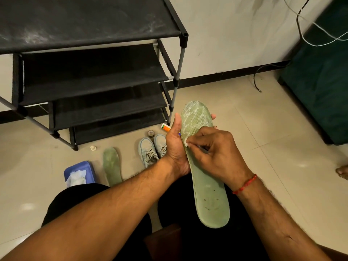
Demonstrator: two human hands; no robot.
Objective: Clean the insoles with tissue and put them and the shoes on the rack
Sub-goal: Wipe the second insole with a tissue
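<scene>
A long green insole (209,193) is held upright-tilted over my lap. My left hand (176,147) grips its left edge, fingertips showing past the far side. My right hand (216,153) pinches a small wad of white tissue (186,143) against the insole's left edge. A second green insole (112,166) lies flat on the floor. The pair of pale grey-blue laced shoes (152,147) stands on the floor just behind my left hand. The black shoe rack (94,76) with bare fabric shelves stands at the upper left.
A blue tissue box (80,173) sits on the floor at lower left. A small orange-white tube (165,127), a round tin (151,133) and a white cap (92,147) lie near the rack's foot. A dark green cabinet (320,81) and loose cables stand at right. A bare foot (342,172) shows at the right edge.
</scene>
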